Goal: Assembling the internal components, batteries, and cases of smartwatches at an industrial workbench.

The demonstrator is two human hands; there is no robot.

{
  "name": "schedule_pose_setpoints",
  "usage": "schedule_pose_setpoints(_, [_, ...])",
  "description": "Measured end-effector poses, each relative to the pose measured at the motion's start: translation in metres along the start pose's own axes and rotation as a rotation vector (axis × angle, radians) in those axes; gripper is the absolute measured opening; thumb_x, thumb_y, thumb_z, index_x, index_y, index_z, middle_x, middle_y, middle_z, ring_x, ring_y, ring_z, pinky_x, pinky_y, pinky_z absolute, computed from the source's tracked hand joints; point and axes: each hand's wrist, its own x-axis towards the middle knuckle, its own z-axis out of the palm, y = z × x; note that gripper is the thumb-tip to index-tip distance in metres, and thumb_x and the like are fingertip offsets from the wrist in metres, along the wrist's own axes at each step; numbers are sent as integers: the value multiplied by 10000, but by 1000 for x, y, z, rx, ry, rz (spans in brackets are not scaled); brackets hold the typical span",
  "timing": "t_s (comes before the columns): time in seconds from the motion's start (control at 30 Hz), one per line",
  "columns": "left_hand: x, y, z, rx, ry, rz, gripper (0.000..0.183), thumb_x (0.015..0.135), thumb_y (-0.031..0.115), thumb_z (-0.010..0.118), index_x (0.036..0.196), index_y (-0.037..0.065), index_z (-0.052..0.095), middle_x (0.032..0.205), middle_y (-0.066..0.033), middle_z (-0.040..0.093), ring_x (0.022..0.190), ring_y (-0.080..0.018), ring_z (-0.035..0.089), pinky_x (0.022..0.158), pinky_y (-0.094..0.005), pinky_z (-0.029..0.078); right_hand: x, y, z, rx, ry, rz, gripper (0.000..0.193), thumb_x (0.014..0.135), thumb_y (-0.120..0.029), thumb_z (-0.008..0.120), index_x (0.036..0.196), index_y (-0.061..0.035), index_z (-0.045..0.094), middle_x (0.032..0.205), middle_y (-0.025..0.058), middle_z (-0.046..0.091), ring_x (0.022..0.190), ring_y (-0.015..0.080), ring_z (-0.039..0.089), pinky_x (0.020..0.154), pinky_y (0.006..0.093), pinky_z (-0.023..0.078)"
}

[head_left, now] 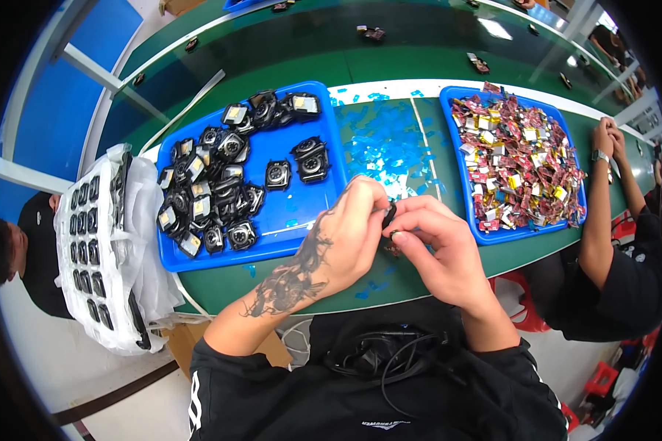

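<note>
Over the green bench my left hand (354,224) and my right hand (438,246) meet, both with fingers closed around a small black part (389,215), perhaps a watch case; most of it is hidden by the fingers. Just left of my hands lies a blue tray (261,259) with a heap of black smartwatch cases (232,147), several with pale square modules attached. A few cases (277,175) lie apart in its right half. To the right, another blue tray (526,234) is piled with small circuit boards and batteries (515,162) in red, yellow and silver.
Small blue film pieces (386,147) litter the bench between the trays. At far left stands a stack of white plastic trays (88,250) holding black watch parts. Behind runs a green conveyor (412,62) carrying scattered parts. Co-workers sit at left and right, one with hands (607,140) over the bench.
</note>
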Motion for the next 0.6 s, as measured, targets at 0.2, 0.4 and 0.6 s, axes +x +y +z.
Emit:
schedule_pose_setpoints(0.2, [2,5,-11,-277,-67,-270,328,820,-59,670,1051,17,449,1064,-85,529,612,-49,516,506,-232,419,0,6,-3,290,-116,135,94,915,18,600,996,52,635,1102,119,581,886,156,644,749,288,570])
schedule_pose_setpoints(0.4, [7,4,-11,-695,-3,-157,503,793,35,767,1209,38,485,1250,-94,585,1062,-152,619,807,-275,463,1,7,1,802,59,171,126,962,-33,561,1042,33,632,1027,76,652,917,120,633,841,279,530])
schedule_pose_setpoints(0.6, [0,-1,2,-782,43,-248,385,916,68,650,1280,-30,574,1217,-116,633,1117,-160,591,962,-322,472,0,1,9,927,1,201,136,960,-25,559,1060,25,636,1033,82,652,935,127,629,834,270,521])
